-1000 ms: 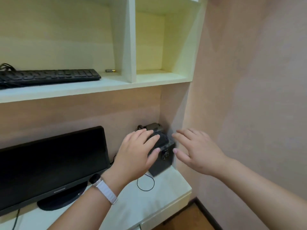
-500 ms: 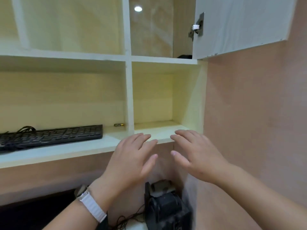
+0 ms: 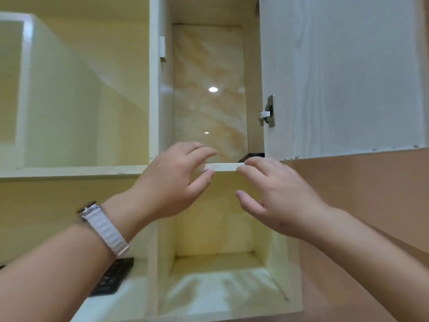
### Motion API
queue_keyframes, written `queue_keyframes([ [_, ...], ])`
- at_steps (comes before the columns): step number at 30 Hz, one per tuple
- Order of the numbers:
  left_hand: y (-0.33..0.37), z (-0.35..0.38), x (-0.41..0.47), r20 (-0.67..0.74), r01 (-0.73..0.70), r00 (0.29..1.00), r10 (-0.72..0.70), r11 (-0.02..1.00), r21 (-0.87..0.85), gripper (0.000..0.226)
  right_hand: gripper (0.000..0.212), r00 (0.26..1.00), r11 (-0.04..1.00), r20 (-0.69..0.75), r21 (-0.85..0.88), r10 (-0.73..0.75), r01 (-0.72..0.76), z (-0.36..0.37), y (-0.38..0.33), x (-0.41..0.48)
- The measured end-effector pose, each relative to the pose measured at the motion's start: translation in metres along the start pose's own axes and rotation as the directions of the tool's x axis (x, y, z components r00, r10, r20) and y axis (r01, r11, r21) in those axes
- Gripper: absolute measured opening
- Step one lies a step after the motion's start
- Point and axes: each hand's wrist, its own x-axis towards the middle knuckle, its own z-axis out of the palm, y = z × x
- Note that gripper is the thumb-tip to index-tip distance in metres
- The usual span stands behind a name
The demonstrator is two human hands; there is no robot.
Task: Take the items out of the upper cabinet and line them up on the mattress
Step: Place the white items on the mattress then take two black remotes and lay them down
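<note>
Both hands were raised in front of the tall, cream-walled upper cabinet compartment with a glossy marbled back panel (image 3: pixel 209 94). The left hand (image 3: pixel 171 182) had its fingers spread and loosely curved, holding nothing; a white ribbed watch strap (image 3: pixel 104 228) circled its wrist. The right hand (image 3: pixel 274 194) was likewise spread wide and empty, its fingertips (image 3: pixel 249 162) at the front edge of the thin cream shelf board (image 3: pixel 222 166) forming the compartment floor; contact with the edge could not be confirmed.

The only visible task item was a dark, flat-looking object (image 3: pixel 254 155) lying on that shelf in the right rear corner. It sat just above and beyond the right fingertips, and to the right of the left hand, apart from both. Only a small part showed, so its type could not be determined.

The white wood-grain cabinet door (image 3: pixel 343 75) stood open above the right hand, with a metal hinge (image 3: pixel 268 111) on its inner face. A black keyboard (image 3: pixel 113 275) lay on a lower shelf beneath the left wrist.
</note>
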Motion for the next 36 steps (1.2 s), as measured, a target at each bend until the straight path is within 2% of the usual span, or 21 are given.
queue_keyframes([
  [2,-0.008,-0.006,0.029,0.112,0.001,0.994,-0.013,0.994,0.11,0.051,0.056,1.0,1.0,0.003,-0.016,-0.022,0.022,-0.002,0.004,0.017],
  [5,-0.023,-0.007,0.069,0.317,-0.002,0.943,-0.098,0.953,0.302,0.044,0.057,0.994,0.995,0.104,-0.097,-0.027,0.037,-0.003,0.003,0.039],
  [9,-0.033,0.001,0.107,0.557,0.039,0.781,-0.284,0.911,0.411,0.05,0.06,0.976,0.979,0.216,-0.202,0.041,0.003,0.003,0.002,0.066],
  [13,-0.032,0.013,0.127,0.652,0.036,0.628,-0.425,0.853,0.521,0.054,0.09,0.883,0.916,0.448,-0.396,0.139,0.057,-0.001,0.007,0.09],
  [15,-0.034,0.02,0.131,0.674,0.027,0.579,-0.46,0.836,0.548,0.05,0.1,0.844,0.886,0.501,-0.459,0.192,0.071,-0.002,0.01,0.099],
  [18,-0.037,0.028,0.131,0.694,0.028,0.538,-0.479,0.833,0.553,0.046,0.103,0.784,0.865,0.581,-0.488,0.221,0.118,-0.002,0.011,0.106],
  [20,-0.036,0.033,0.13,0.704,0.031,0.533,-0.468,0.843,0.537,0.044,0.099,0.753,0.863,0.62,-0.484,0.22,0.147,-0.002,0.009,0.107],
  [22,-0.032,0.034,0.13,0.711,0.019,0.546,-0.443,0.855,0.518,0.041,0.095,0.756,0.862,0.619,-0.483,0.213,0.153,-0.002,0.007,0.108],
  [25,-0.027,0.032,0.128,0.708,0.024,0.578,-0.405,0.876,0.482,0.041,0.088,0.821,0.869,0.541,-0.48,0.185,0.12,0.0,0.009,0.103],
  [30,-0.025,0.014,0.119,0.686,0.084,0.617,-0.386,0.899,0.43,0.043,0.064,0.946,0.92,0.316,-0.387,0.074,0.057,0.001,0.006,0.087],
  [36,-0.013,-0.005,0.095,0.614,0.087,0.725,-0.313,0.925,0.369,0.028,0.044,0.99,0.96,0.139,-0.278,0.027,0.013,-0.001,0.002,0.069],
])
